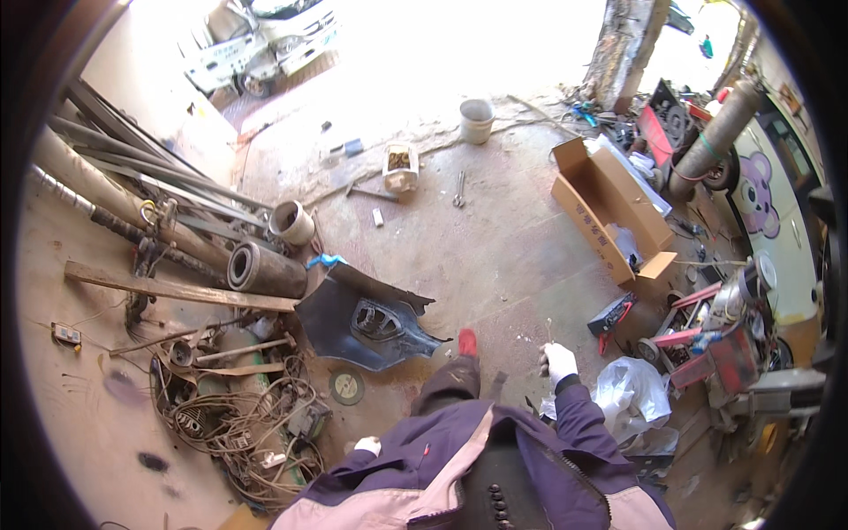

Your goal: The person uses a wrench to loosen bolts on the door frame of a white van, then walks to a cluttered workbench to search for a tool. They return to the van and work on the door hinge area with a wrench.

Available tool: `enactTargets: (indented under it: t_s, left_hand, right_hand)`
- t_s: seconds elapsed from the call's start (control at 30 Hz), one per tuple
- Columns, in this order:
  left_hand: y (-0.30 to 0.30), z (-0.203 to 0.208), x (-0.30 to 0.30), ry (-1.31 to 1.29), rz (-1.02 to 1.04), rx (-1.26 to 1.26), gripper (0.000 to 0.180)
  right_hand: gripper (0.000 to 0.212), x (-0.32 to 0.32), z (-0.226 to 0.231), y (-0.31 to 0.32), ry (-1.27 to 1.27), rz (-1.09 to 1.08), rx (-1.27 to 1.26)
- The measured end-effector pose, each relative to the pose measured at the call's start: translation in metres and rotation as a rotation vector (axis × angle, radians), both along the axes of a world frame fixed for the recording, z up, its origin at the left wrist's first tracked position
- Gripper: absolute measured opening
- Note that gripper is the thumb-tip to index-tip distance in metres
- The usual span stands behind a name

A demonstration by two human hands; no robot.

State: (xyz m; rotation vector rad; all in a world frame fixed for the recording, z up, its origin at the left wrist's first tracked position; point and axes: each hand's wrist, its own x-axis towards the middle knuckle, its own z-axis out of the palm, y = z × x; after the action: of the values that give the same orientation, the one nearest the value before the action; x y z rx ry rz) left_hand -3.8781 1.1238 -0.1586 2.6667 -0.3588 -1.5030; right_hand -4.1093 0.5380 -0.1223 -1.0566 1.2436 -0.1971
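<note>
My right hand (557,359), in a white glove, is raised in front of my body and closed on a thin metal rod (549,329) that sticks up from the fist. My left hand (367,445), also white-gloved, hangs low beside my left hip; only part of it shows past the purple sleeve, and I cannot tell whether it holds anything. A dark blue plastic body panel (367,320) lies on the concrete floor just ahead of my left side. My red shoe (466,342) steps forward between the panel and my right hand.
An open cardboard box (609,212) lies ahead right, a white plastic bag (632,389) and red machine parts (707,340) at my right. Pipes, a wooden plank (177,290), tangled wire (238,424) and a grinding disc (346,386) lie left. A bucket (476,120), jug (400,168) and wrench (459,188) sit farther ahead.
</note>
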Motion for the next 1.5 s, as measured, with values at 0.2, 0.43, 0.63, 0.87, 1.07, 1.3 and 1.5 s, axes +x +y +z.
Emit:
enactTargets:
  t_s: [0.2, 0.43, 0.63, 0.87, 1.07, 1.3, 1.5]
  left_hand:
    - [-0.13, -0.033, 0.14, -0.115, -0.467, -0.026, 0.042]
    - [-0.345, 0.02, 0.34, -0.08, 0.613, -0.496, 0.043]
    - [-0.385, 0.03, 0.466, -0.316, 0.423, -0.483, 0.043]
    - [-0.309, -0.008, 0.52, -0.146, 0.833, -0.091, 0.024]
    - [-0.326, 0.05, 0.544, -0.027, 1.662, -0.293, 0.018]
    - [-0.35, -0.025, 0.652, 0.034, 1.046, 0.011, 0.032]
    - [-0.312, -0.079, 0.884, -0.03, 0.802, 0.066, 0.044]
  right_hand:
    - [0.042, 0.011, -0.081, -0.094, 0.521, 0.391, -0.32]
    - [0.048, 0.014, -0.075, -0.203, 0.702, 0.432, -0.039]
    - [0.059, 0.214, -0.097, -0.291, 0.602, 0.024, 0.169]
    - [0.057, 0.608, -0.129, -0.422, 0.443, 0.1, -0.002]
    - [0.046, 0.951, -0.068, -0.457, 0.294, 0.476, -0.031]
    - [0.03, 1.195, -0.05, -0.407, 0.078, 0.576, -0.156]
    - [0.007, 1.248, -0.074, -0.367, 0.297, 0.364, 0.223]
